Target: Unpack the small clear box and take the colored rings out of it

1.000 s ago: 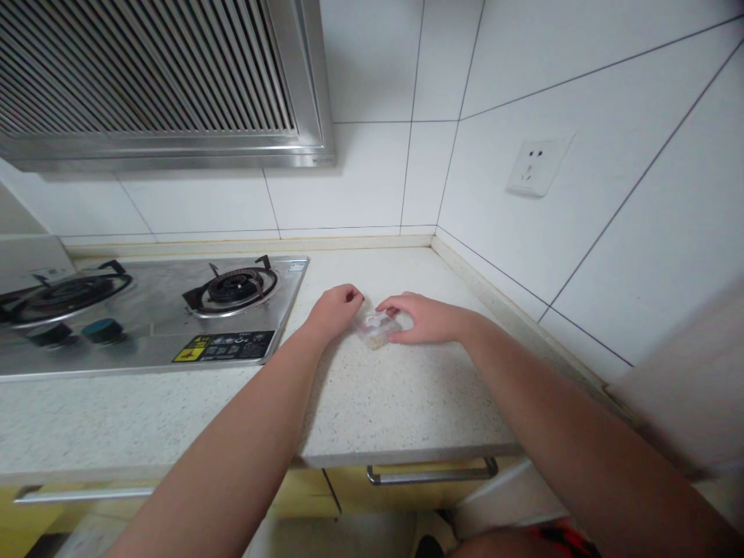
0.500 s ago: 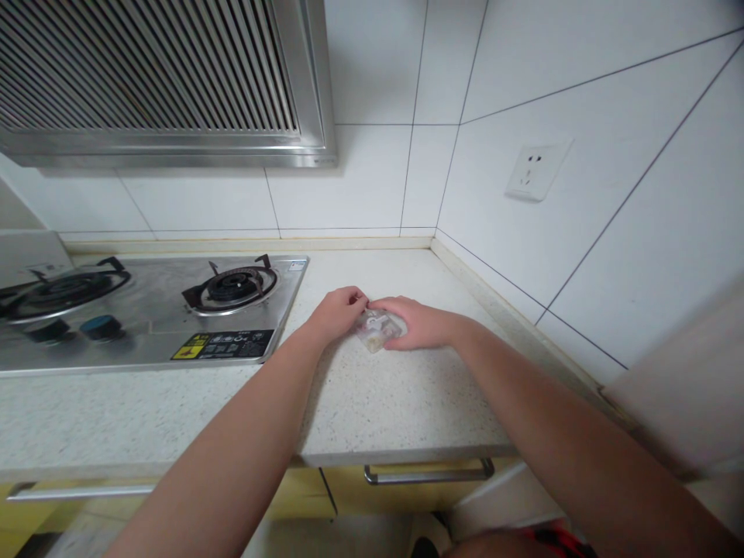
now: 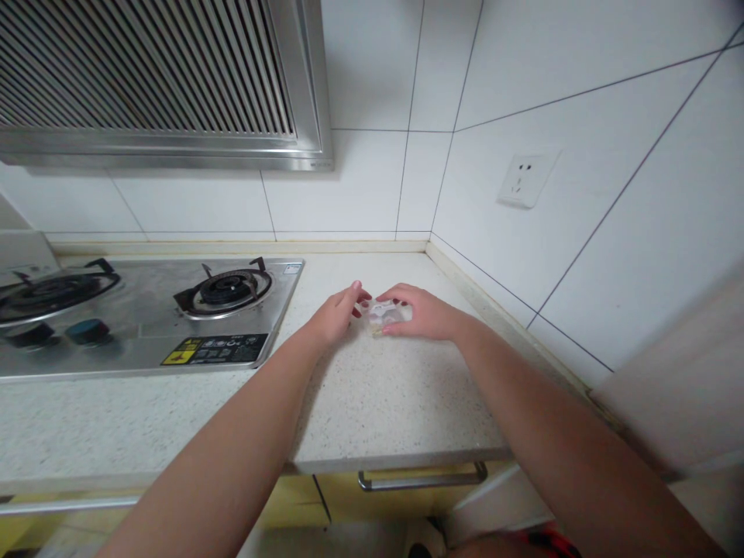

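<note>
Sitting right between the two hands is a small clear plastic packet [image 3: 382, 315], crumpled and see-through, with something pale inside that is too blurred to name. And look at the right hand [image 3: 417, 311]: it has the packet in its grasp, thumb along the near edge, fingers curved over the far one. Across from it, the left hand [image 3: 339, 314] is at the packet's other end, thumb raised, fingertips right up at the plastic; whether they pinch it or merely brush it, I cannot tell.

So the step in hand, by my reading, is two-handed handling of the packet, right side steadying, left side working its edge. What does the next move call for? A firm hold from the right, I'd say, and a sure pinch from the left.

Under both hands, the speckled bench [image 3: 372, 403]. Out beyond the left hand, the gas stove [image 3: 145, 341]; higher on that side, the range hood [image 3: 151, 147]. Up past the right hand, a wall socket [image 3: 528, 178]. Nearer the body than either hand, a drawer handle [image 3: 423, 482].
</note>
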`<state>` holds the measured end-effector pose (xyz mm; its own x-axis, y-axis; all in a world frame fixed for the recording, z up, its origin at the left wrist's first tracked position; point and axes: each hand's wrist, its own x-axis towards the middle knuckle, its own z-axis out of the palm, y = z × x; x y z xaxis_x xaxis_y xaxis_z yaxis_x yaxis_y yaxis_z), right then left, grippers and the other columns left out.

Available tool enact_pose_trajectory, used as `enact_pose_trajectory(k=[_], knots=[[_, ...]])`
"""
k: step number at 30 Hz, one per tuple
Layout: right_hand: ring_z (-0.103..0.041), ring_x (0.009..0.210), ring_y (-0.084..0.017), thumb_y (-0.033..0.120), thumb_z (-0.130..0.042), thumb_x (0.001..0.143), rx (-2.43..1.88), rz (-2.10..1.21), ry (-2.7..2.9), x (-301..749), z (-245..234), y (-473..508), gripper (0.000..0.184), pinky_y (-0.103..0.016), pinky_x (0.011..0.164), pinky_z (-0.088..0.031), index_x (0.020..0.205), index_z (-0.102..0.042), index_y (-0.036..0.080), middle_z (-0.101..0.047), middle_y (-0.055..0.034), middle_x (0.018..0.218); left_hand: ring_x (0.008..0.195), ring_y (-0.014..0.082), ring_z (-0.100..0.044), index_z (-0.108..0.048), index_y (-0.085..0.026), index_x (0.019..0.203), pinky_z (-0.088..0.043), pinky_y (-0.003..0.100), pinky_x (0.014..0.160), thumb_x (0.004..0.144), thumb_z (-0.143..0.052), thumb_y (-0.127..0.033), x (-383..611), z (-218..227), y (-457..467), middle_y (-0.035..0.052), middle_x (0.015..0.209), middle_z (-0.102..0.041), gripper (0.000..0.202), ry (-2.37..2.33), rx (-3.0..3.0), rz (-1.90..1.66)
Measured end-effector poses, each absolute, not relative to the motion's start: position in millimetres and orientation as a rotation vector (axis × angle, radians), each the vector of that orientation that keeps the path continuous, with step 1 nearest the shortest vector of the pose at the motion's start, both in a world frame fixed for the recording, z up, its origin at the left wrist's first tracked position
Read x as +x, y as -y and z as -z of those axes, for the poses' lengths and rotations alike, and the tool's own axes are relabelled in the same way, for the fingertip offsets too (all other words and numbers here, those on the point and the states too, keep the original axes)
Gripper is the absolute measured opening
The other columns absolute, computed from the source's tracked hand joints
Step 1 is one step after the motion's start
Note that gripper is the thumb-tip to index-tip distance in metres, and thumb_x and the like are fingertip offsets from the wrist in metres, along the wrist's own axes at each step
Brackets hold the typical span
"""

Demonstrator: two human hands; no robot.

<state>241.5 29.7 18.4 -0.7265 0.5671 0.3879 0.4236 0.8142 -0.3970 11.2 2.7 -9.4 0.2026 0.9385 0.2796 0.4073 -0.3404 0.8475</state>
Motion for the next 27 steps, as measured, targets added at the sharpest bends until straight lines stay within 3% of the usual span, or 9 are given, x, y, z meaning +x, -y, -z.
enact_pose_trajectory(k=[3, 9, 14, 20, 27], knots=[[-0.058, 0.098, -0.02, 0.051, -0.075, 0.075, -0.847, -0.45, 2.301, 244.2, -20.8, -31.8, 0.057, -0.035, 0.088, -0.049, 0.122, -0.063, 0.021, -0.06, -0.0075, 0.12, 0.09, 0.0189, -0.06, -0.053, -0.017, 0.129, -0.049, 0.028, 0.064, 0.094, -0.027, -0.071, 11.7, 8.1, -0.8, 0.0123, 0.118, -0.058, 0.069, -1.144, 1.753, -1.133], [-0.057, 0.083, -0.016, 0.058, -0.072, 0.077, -0.985, -0.61, 2.086, 242.6, -19.8, -32.8, 0.054, -0.032, 0.078, -0.048, 0.116, -0.066, 0.021, -0.065, -0.0052, 0.106, 0.109, 0.0217, -0.059, -0.035, -0.019, 0.144, -0.052, 0.029, 0.074, 0.09, -0.055, -0.06, 20.7, 3.2, 8.0, 0.0156, 0.136, -0.047, 0.07, -1.028, 1.715, -1.055], [-0.055, 0.087, -0.016, 0.061, -0.068, 0.08, -0.993, -0.67, 2.132, 240.3, -15.3, -34.2, 0.054, -0.031, 0.08, -0.046, 0.118, -0.064, 0.022, -0.064, -0.0039, 0.106, 0.108, 0.0222, -0.059, -0.043, -0.013, 0.135, -0.053, 0.032, 0.077, 0.088, -0.061, -0.052, 24.0, -0.1, 9.3, 0.0173, 0.131, -0.05, 0.064, -1.032, 1.596, -1.091], [-0.054, 0.097, -0.017, 0.053, -0.054, 0.093, -0.855, -0.743, 2.214, 241.9, -15.7, -35.0, 0.045, -0.033, 0.09, -0.043, 0.124, -0.058, 0.019, -0.06, -0.0053, 0.116, 0.103, 0.0238, -0.062, -0.048, -0.01, 0.127, -0.054, 0.033, 0.074, 0.086, -0.063, -0.052, 21.6, -4.0, 6.2, 0.0171, 0.121, -0.057, 0.061, -0.999, 1.536, -1.152], [-0.056, 0.093, -0.017, 0.058, -0.053, 0.092, -0.866, -0.832, 2.248, 245.3, -15.6, -36.2, 0.049, -0.032, 0.084, -0.044, 0.125, -0.057, 0.021, -0.059, -0.0061, 0.109, 0.109, 0.0261, -0.059, -0.053, -0.012, 0.121, -0.055, 0.034, 0.072, 0.088, -0.06, -0.054, 22.7, -4.3, 9.9, 0.0164, 0.122, -0.057, 0.054, -0.966, 1.517, -1.126]])
